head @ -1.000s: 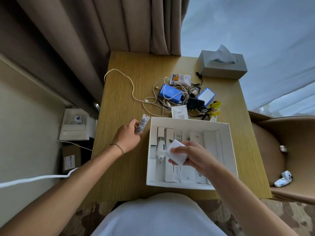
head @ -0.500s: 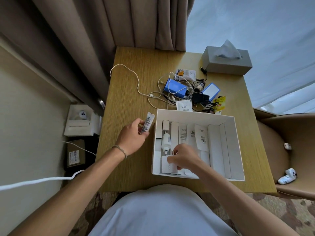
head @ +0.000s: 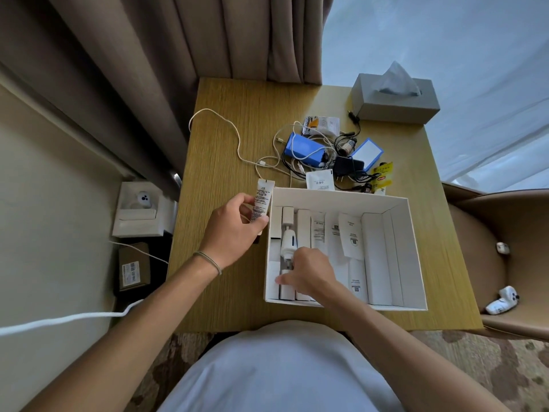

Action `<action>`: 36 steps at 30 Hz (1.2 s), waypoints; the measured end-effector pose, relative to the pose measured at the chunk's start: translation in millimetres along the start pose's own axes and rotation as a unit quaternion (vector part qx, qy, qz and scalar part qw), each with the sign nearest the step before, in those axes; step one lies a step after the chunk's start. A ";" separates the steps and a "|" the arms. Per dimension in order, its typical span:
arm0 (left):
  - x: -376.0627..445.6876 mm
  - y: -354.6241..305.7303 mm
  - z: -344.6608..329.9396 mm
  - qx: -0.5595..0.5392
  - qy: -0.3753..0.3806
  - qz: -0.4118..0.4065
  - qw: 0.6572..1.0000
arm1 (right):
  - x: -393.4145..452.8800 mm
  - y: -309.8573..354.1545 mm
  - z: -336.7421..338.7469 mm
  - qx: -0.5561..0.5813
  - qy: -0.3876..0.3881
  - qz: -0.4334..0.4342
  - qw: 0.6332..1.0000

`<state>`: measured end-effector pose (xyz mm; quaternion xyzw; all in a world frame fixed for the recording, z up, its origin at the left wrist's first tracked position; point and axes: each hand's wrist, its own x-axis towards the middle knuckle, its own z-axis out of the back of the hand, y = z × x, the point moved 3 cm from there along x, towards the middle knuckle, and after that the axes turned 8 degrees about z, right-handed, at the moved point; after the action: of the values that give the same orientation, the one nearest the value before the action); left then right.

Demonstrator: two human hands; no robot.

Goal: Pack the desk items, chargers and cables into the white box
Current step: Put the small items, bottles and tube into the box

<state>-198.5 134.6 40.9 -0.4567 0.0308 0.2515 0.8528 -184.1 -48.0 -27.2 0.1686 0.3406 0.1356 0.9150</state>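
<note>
- The right hand [head: 309,272] reaches into the lower-left corner of the white box [head: 398,203], fingers pressed on a small white packet [head: 286,288]; seat it flat against the wall.
- The left hand [head: 234,233] grips a white tube [head: 262,203] just left of the box.
- Chargers and cables [head: 312,156] wait above, centre frame.

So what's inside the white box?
The white box holds small white boxes and tubes in rows, plus a white gadget. The right hand reaches into its near left corner and covers what lies beneath.
</note>
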 end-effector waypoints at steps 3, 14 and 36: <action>-6.3 -21.9 1.1 -0.046 0.001 -0.009 0.999 | -2.1 -5.2 -0.8 0.025 0.002 0.012 1.000; -28.2 -64.9 -91.7 0.015 0.181 -0.025 0.983 | -21.2 -95.9 88.7 0.186 -0.141 -0.051 0.971; -32.5 -50.2 -247.0 0.234 0.226 0.028 0.945 | -33.7 -131.4 147.8 0.297 -0.188 0.029 0.936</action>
<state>-160.1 -97.6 -55.1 -0.2885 0.2930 0.1512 0.8989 -92.4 -211.3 44.7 0.4649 0.1818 0.0200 0.8663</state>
